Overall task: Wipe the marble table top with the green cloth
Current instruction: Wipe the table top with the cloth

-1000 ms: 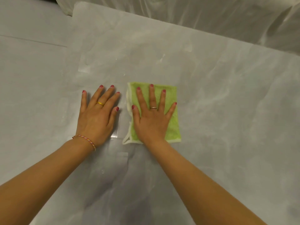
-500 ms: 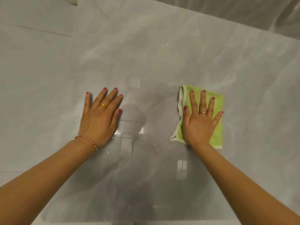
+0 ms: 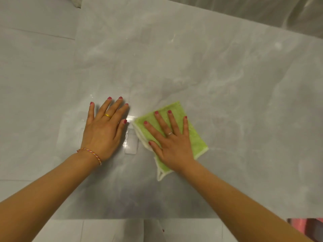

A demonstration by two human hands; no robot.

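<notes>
I see both hands flat on the marble table top (image 3: pixel 227 70). My right hand (image 3: pixel 172 145) is spread wide, palm down, pressing the folded green cloth (image 3: pixel 195 137) against the surface, not gripping it. Cloth sits near the table's middle, just right of the left hand, tilted, white hem showing at its left and near edges. Left hand (image 3: pixel 103 130) lies flat on bare marble, fingers extended, holding nothing. Gold ring (image 3: pixel 107 115) and braided bracelet (image 3: pixel 90 152) on it.
</notes>
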